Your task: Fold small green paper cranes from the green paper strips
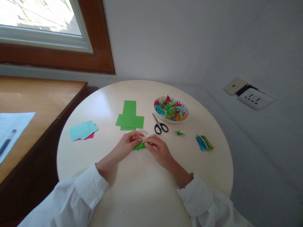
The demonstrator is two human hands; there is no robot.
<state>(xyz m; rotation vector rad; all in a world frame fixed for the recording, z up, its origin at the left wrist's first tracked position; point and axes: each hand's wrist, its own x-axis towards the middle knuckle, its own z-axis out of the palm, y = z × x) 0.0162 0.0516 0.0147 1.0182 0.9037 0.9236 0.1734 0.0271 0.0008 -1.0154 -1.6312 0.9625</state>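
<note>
Between my two hands, just above the near middle of the round table, is a small folded piece of green paper (140,146). My left hand (129,142) pinches its left side with thumb and fingers. On the right side, my right hand (159,148) grips the paper between thumb and fingertips, covering part of it. Flat green paper sheets (129,116) lie overlapped beyond my left hand. Scissors (159,124) with black handles rest beyond my right hand, blades pointing away. A finished green paper crane (180,133) sits to their right.
A white bowl (187,117) full of colourful paper cranes stands at the back right. Light blue and pink sheets (82,130) lie left; coloured paper strips (204,142) lie right on the round table (142,195). A wooden desk (47,94) adjoins at left, a wall behind.
</note>
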